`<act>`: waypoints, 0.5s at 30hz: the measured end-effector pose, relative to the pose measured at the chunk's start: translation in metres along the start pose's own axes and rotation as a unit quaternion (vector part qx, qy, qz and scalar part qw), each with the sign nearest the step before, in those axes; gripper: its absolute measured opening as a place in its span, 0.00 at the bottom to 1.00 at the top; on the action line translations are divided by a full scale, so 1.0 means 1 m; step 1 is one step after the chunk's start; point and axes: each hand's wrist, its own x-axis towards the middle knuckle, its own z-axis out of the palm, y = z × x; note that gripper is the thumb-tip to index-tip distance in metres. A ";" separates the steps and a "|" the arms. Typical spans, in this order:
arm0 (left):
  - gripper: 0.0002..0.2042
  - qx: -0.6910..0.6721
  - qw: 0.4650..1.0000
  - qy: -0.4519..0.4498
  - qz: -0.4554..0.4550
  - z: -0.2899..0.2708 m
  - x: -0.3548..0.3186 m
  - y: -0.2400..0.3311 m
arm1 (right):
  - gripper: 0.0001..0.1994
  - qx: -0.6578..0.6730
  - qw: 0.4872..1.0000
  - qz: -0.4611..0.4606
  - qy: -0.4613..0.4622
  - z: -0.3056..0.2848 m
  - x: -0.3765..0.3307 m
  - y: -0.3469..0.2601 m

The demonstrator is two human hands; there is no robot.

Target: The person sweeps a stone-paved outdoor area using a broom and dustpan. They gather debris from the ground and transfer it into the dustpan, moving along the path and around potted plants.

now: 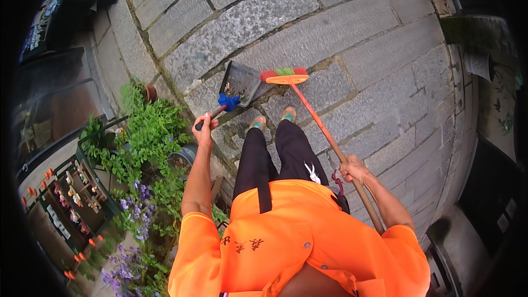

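Left hand (pixel 205 130) gripping grey plastic dustpan (pixel 250 72), near left edge of grey stone pavement (pixel 324 33); debris (pixel 235 91) hard to identify. Right hand (pixel 355 170) gripping orange-headed broom (pixel 285 80) with red-green bristles, beside dustpan; handle's end hidden at orange sleeve (pixel 406 250).

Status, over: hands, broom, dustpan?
Left hand gripping dark grey boxy dustpan, debris inside. Right hand gripping long orange broom, bristles at dustpan's edge. Leafy green plants at left.

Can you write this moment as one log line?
left hand: gripping dustpan handle | right hand: gripping broom handle | broom head: beside dustpan | debris: in dustpan | stone paving: underfoot
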 end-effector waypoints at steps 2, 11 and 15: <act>0.08 -0.007 1.000 -0.001 -0.001 -0.004 -0.008 -0.002 | 0.03 0.028 1.000 0.001 0.004 -0.004 -0.003 0.005; 0.06 0.034 0.999 -0.017 -0.017 -0.052 -0.065 0.010 | 0.06 0.184 0.982 -0.025 0.043 -0.060 -0.009 0.029; 0.07 0.087 0.995 -0.048 -0.009 -0.076 -0.085 0.007 | 0.05 0.119 0.981 -0.047 0.146 -0.100 0.003 0.027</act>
